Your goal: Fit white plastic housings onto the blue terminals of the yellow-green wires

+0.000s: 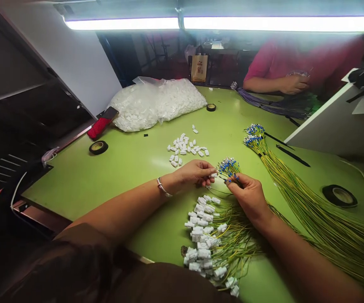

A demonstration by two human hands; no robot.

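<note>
My left hand (196,171) pinches a small white plastic connector (213,175) at its fingertips. My right hand (246,193) grips a bunch of yellow-green wires with blue-tipped terminals (229,166) that fan out above its fingers. The two hands almost meet over the green table (112,168). Below them lies a heap of wires with white connectors fitted (205,237). Loose white connectors (186,148) are scattered just beyond my left hand.
A long bundle of yellow-green wires (308,202) runs along the right. Black tape rolls (339,195) (98,147) (211,107), a clear bag of white connectors (156,103) and a red-cased phone (102,123) sit around. Another person's hand (292,84) works on purple wires (264,103) at the far side.
</note>
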